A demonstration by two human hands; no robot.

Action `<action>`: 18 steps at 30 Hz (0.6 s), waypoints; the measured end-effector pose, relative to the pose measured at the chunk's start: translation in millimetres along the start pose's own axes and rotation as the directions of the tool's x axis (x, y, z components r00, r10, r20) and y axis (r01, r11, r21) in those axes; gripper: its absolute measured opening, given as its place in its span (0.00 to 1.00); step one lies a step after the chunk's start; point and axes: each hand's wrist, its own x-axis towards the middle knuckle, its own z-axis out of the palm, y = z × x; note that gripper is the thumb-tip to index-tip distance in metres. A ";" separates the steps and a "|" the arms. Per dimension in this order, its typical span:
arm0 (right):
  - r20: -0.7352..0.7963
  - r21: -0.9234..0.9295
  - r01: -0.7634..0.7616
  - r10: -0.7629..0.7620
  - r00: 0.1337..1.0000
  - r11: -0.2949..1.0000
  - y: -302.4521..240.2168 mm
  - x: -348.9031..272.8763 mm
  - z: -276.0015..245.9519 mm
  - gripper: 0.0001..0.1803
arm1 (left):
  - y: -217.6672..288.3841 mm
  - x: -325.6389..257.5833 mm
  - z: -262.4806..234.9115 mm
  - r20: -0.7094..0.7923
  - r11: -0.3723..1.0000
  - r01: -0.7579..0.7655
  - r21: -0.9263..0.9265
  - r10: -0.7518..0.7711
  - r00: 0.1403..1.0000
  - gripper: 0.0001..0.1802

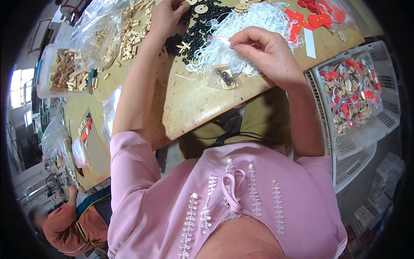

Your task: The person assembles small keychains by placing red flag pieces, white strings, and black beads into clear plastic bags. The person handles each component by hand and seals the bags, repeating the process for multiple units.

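My right hand [269, 54] pinches the top edge of a small clear zip bag [224, 78] with a red line along its mouth. Small black rings and pale wooden pieces sit in the bag's bottom, near the table's front edge. Farther off, my left hand [167, 17] reaches to the back of the table, its fingertips together beside the black rings [200, 32] and a round wooden disc [201, 8]. What those fingers hold, if anything, I cannot make out. Behind the bag spreads a tangled heap of white string [254, 19].
Small wooden blocks [129, 41] lie left of my left forearm, near a plastic tub [43, 82] of more blocks. Red flag pieces [317, 20] lie at the far right. A white basket [390, 101] of filled bags stands at right. Another person [71, 224] is at lower left.
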 end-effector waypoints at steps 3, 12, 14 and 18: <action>0.003 -0.013 -0.048 0.048 0.999 0.999 -7.0 0.7 3.3 0.07 | -29.3 -0.9 -5.2 0.009 0.969 0.005 -0.246 -0.003 1.000 0.17; 0.149 -0.105 0.080 -0.064 0.987 0.991 -41.7 -0.6 7.8 0.02 | 121.8 -105.3 -32.7 0.171 0.887 -0.088 -0.453 0.183 0.968 0.09; 0.139 -0.115 0.127 -0.111 0.984 0.985 -37.9 -3.0 7.5 0.02 | 129.7 -106.8 -38.1 0.221 0.926 -0.130 -0.353 0.217 0.951 0.08; 0.077 -0.166 0.221 -0.211 0.974 0.961 -34.3 -11.9 0.1 0.04 | 122.6 -88.1 -32.9 0.298 0.892 -0.117 -0.437 0.267 0.916 0.07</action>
